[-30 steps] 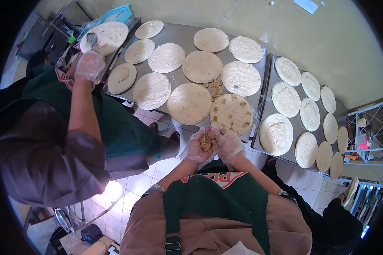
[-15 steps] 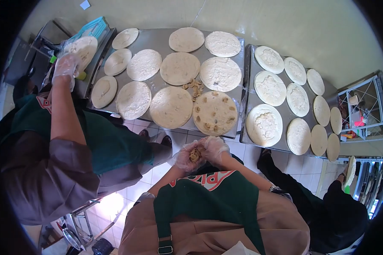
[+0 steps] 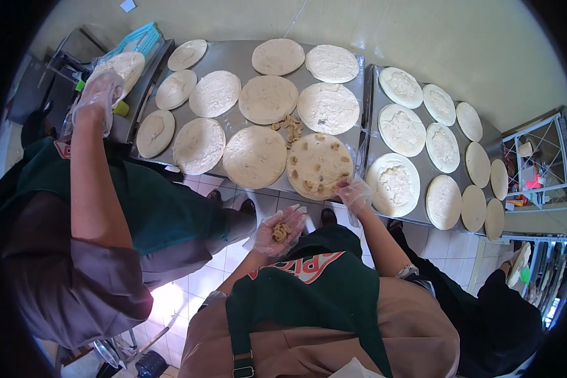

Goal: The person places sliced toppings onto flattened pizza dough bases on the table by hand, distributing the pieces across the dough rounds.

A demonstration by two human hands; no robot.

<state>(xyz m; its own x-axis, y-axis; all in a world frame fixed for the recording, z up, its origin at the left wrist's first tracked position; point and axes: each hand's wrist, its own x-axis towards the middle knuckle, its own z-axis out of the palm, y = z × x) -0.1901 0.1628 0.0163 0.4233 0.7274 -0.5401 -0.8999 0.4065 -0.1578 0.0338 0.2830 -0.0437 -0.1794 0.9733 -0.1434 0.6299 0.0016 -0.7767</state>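
Palm up in a clear plastic glove, my left hand (image 3: 278,232) holds a small heap of brown pieces (image 3: 281,232) below the table edge. My gloved right hand (image 3: 354,191) is at the lower right rim of a dough round (image 3: 320,165) dotted with brown pieces. Its fingertips are pinched together at the rim, and what they hold is too small to name. A loose pile of brown pieces (image 3: 290,128) lies on the metal table (image 3: 246,55) just above that round. Beside it on the left is a plain dough round (image 3: 254,157).
More white-topped rounds cover this table and a second metal table (image 3: 384,142) to the right. At the left, a co-worker's gloved hand (image 3: 99,97) is over another round (image 3: 127,68) near a blue basket (image 3: 146,39). Another person (image 3: 504,315) stands at the lower right, beside racks.
My hands were together around the brown pieces. My right hand has moved apart, up and right to the dotted round, while my left hand stays low with the heap.
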